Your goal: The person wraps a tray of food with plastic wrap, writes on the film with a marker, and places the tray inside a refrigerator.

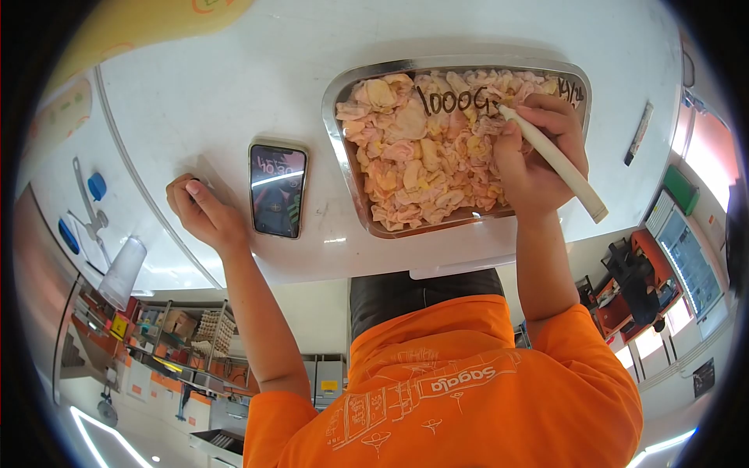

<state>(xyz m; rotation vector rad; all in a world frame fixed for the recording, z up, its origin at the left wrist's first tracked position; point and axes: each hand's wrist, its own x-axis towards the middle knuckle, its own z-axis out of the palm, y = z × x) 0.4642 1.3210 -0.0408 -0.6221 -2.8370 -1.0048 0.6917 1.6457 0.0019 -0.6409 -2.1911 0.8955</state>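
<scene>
My right hand [546, 152] grips a thick white marker [563, 170], its tip resting at the handwritten "1000G" [456, 100]. The black writing lies over a metal tray [335, 140] full of pale pink, crumpled pieces [413, 168] that look like raw poultry skin. The clear cover that seems to carry the writing is hard to see. More writing shows at the tray's far right corner, partly behind my hand. My left hand [204, 210] is closed above the table, left of a phone [278, 191]; something small and dark shows by its thumb.
The white table [211, 109] has a thin dark and white pen-like item [640, 134] at right. At left are a clear cup [123, 269], a blue cap-like item [97, 186] and metal utensils. A yellow bag [148, 31] lies at the far left. Shelves [195, 335] stand behind.
</scene>
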